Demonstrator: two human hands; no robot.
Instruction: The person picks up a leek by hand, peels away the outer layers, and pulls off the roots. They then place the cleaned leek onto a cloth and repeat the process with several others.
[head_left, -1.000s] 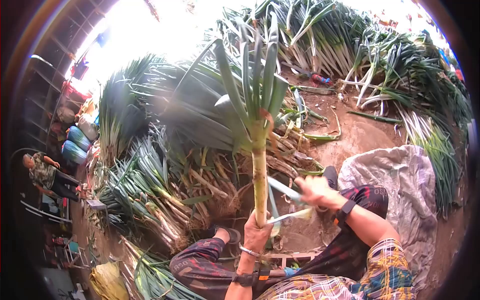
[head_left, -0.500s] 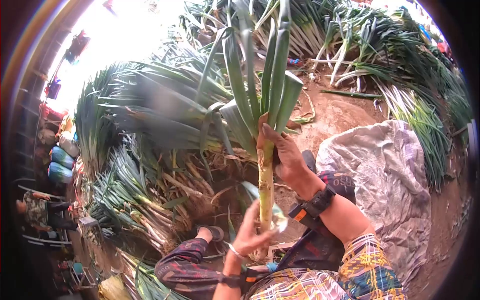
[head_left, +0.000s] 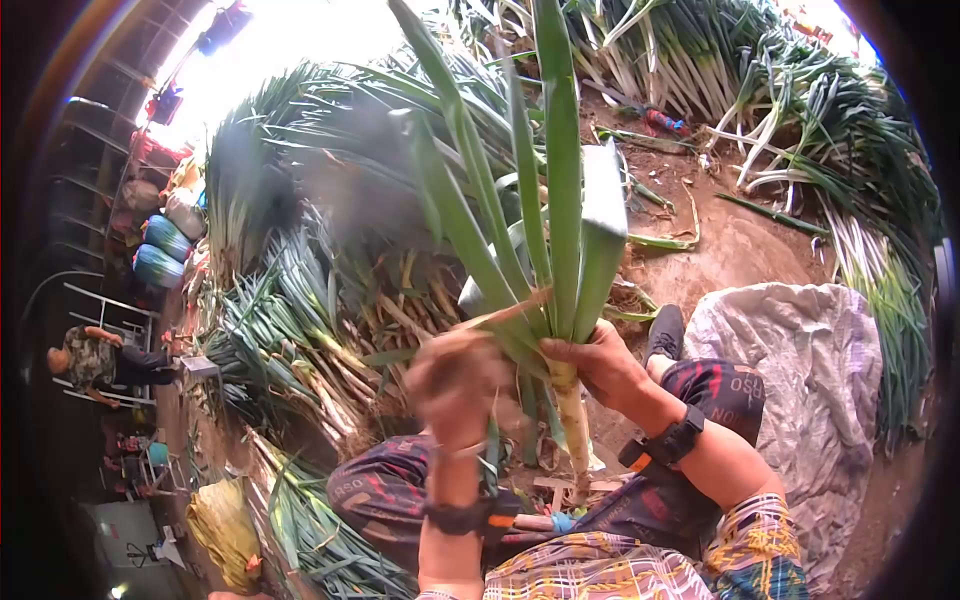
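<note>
A large leek (head_left: 568, 405) stands upright in front of me, its white stem pointing down and its broad green leaves fanning up. My right hand (head_left: 605, 368) is closed around it where the stem meets the leaves. To the left of the stem is my left hand (head_left: 460, 385), smeared by motion. A thin brownish strip of outer leaf (head_left: 508, 308) stretches from the leek into that hand, which appears closed on it. The exact finger positions are blurred. The leek's root end reaches down between my knees, near a small wooden piece (head_left: 575, 487).
Heaps of leeks (head_left: 310, 350) lie to the left, with more leeks (head_left: 690, 60) at the back and right. A crumpled whitish sack (head_left: 800, 370) spreads at my right. A yellow sack (head_left: 222, 535) sits at lower left. Another person (head_left: 95, 360) is at far left.
My left hand has moved up from the lower stem to the leaf base, drawing a strip of leaf leftward. My right hand still grips the leek, now lower and further right in view.
</note>
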